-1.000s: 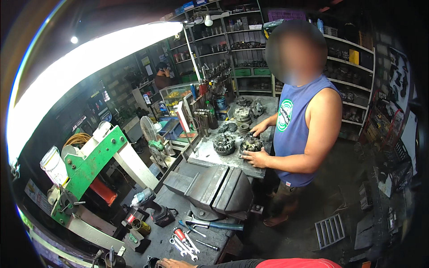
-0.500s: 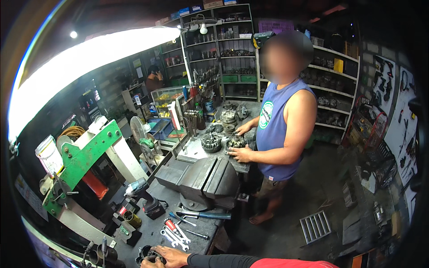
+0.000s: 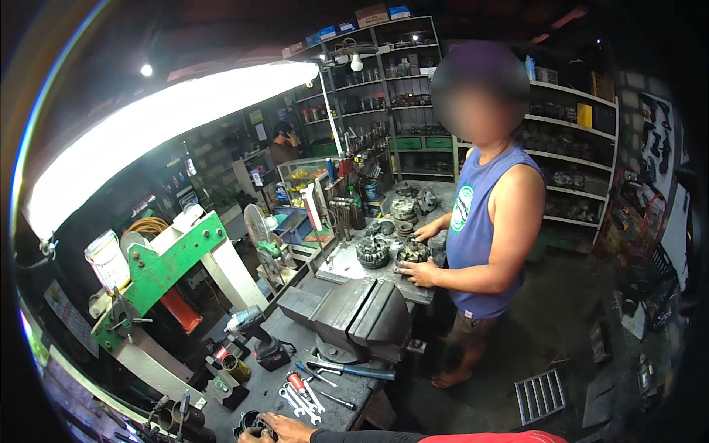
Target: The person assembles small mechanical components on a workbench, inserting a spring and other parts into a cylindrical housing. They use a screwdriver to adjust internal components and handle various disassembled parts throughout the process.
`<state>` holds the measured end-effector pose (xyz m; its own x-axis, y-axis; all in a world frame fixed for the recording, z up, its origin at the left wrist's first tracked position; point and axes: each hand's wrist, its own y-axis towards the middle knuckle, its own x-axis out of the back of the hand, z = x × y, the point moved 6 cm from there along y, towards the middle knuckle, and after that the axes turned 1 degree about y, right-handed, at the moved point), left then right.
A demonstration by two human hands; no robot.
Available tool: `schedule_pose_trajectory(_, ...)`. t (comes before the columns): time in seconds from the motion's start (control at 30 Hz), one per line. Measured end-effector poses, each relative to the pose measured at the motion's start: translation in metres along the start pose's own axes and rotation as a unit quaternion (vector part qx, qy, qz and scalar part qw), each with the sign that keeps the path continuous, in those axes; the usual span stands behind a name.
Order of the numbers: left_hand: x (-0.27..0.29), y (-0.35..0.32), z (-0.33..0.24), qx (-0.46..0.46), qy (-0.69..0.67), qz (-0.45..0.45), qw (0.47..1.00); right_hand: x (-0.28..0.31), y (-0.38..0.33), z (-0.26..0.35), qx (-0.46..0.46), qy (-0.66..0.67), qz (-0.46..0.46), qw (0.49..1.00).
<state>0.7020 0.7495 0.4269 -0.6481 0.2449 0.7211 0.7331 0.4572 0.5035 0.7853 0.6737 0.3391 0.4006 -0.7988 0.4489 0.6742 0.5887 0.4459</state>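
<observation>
Head view: left hand (image 3: 284, 427) rests on a dark round metal part (image 3: 251, 424) at the near bench edge (image 3: 347, 413), fingers curled over it, grasping it. Right hand out of view. Part looks still under work; wrenches (image 3: 295, 399) and screwdrivers (image 3: 306, 387) lie loose just beside it. Co-worker (image 3: 484, 244) handles another round part (image 3: 412, 255) beyond the vise (image 3: 362, 317).

R hand (image 3: 284, 428) low at frame bottom — fingers curled, forearm across; L unseen.

Bare hand (image 3: 284, 428) at the lower edge, black long sleeve (image 3: 354, 436) to the wrist, red cloth (image 3: 509, 438) behind it
</observation>
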Motion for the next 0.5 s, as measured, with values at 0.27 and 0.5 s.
schedule_pose_trajectory(0.27,-0.025,0.009,0.038,0.029,0.079,0.096,0.992,0.01,-0.005,0.01,-0.047,0.036,0.001,0.998)
schedule_pose_trajectory(0.5,-0.017,0.001,0.026,-0.022,0.022,0.02,0.999,0.007,0.002,0.008,-0.038,0.035,-0.012,0.999)
